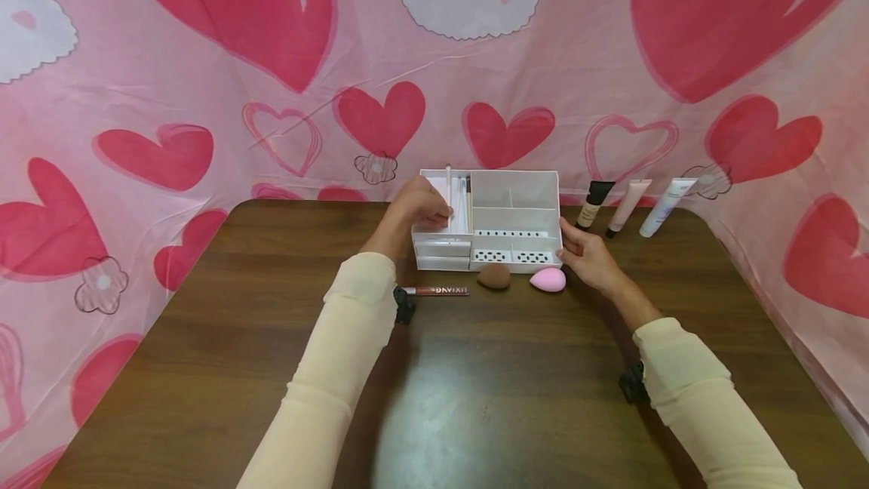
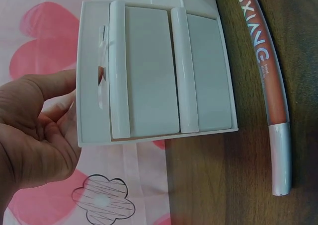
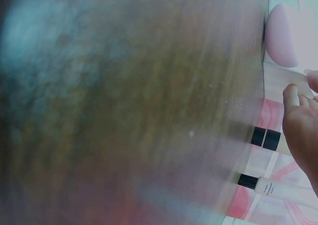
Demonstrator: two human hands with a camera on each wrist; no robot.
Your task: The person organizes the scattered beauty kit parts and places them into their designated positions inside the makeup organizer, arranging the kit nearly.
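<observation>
Background: pink heart-print cloth hangs behind a dark wood-grain table. Landmark: the white organizer, at the table's far edge.

Left hand: reaches into the organizer's left compartment; fingers curled, apparently pinching a slim brush that stands upright there. Exact contact partly hidden; the left wrist view shows only a fingertip through the slot. Right hand: fingers extended against the organizer's right wall, not wrapped round anything.

Handling, judged: keep the brush vertical and clear of the compartment walls, ease the pinch without dragging on the rim, and let the right hand brace the light-looking organizer against sliding.

Surroundings: other slim sticks stand just right of the brush and could be knocked. Brown sponge and pink sponge sit close at the organizer's front; lip gloss lies before its drawers, under the left wrist's path. Black-capped tube, pink tube and white tube stand to its right, the first near the right hand.
</observation>
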